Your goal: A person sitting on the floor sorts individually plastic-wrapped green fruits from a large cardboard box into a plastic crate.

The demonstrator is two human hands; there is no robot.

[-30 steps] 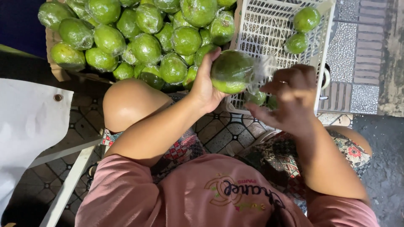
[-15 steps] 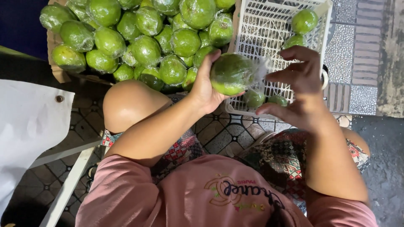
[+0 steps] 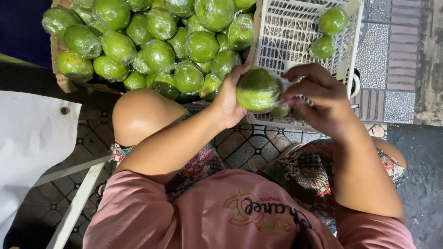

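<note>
My left hand (image 3: 228, 99) cups a round green fruit (image 3: 257, 90) covered in clear plastic wrap, just in front of my knees. My right hand (image 3: 316, 99) pinches the loose plastic at the fruit's right end, with its fingers curled over it. Behind the hands a heap of wrapped green fruits (image 3: 157, 46) fills a cardboard box. To the right stands a white slotted plastic basket (image 3: 286, 27) with two green fruits (image 3: 327, 32) near its far side and one (image 3: 279, 111) partly hidden under my right hand.
A white sheet with a metal eyelet (image 3: 32, 138) lies at the left over a pale frame. Patterned floor tiles (image 3: 244, 145) show between my knees, and speckled paving (image 3: 392, 60) runs along the right of the basket.
My right hand has come down from the basket's rim onto the fruit's right end and closed on the plastic. My left hand keeps holding the fruit in much the same place.
</note>
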